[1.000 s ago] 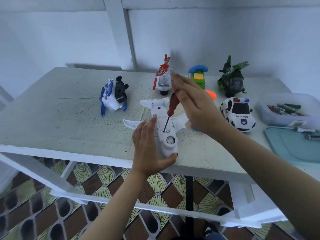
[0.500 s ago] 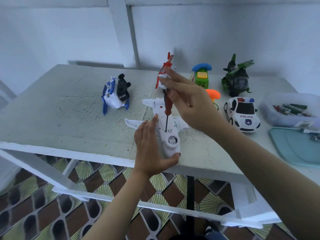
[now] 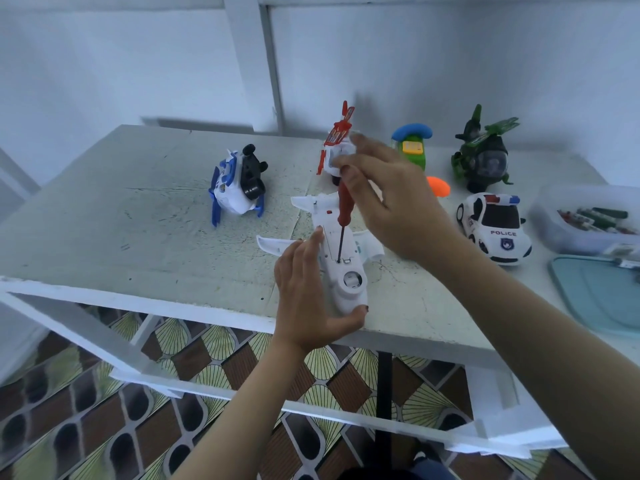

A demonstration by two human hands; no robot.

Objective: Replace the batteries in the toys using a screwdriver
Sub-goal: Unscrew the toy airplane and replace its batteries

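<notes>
At 12 o'clock, right hand (image 3: 391, 209) hides part of red-white helicopter (image 3: 337, 135). At 3, teal tray (image 3: 595, 299) & clear box (image 3: 545, 202) cut off by edge; contents blurry.

One head-worn wide-angle view looks forward and down from close above the table (image 3: 104, 220)

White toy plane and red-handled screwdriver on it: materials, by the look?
The white toy plane looks like moulded plastic, satin finish: visible panel seams, thin wings. The red-handled screwdriver: handle seems glossy red plastic; thin dark shaft probably metal, though too small to confirm.
</notes>
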